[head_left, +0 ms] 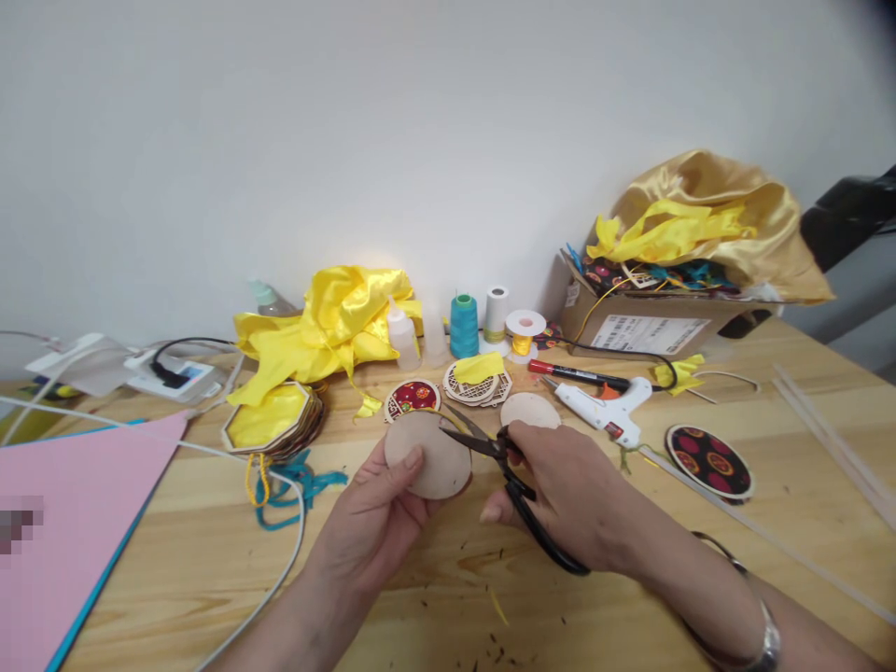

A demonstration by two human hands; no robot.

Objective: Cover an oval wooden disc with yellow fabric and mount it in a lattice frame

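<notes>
My left hand (pixel 388 509) grips a pale round disc (pixel 428 457), thumb flat on its face and fingers behind it. In my right hand (pixel 570 485) is a pair of black-handled scissors (pixel 536 523), the blades parted at the disc's upper right edge. A thin yellow strip shows by the blades; whether they touch it I cannot tell. Just beyond lie a patterned red disc (pixel 414 401), openwork wooden pieces (pixel 500 397) under a yellow scrap (pixel 480 368), and another pale disc (pixel 530 409), partly hidden by my right hand.
A white glue gun (pixel 606 409) and red marker (pixel 578 375) lie at right, near a dark patterned disc (pixel 710 462). Thread spools (pixel 463 327) and yellow satin (pixel 329 322) stand along the wall. A cardboard box (pixel 630 322) holds fabric. A white cable (pixel 298 532) crosses the left side.
</notes>
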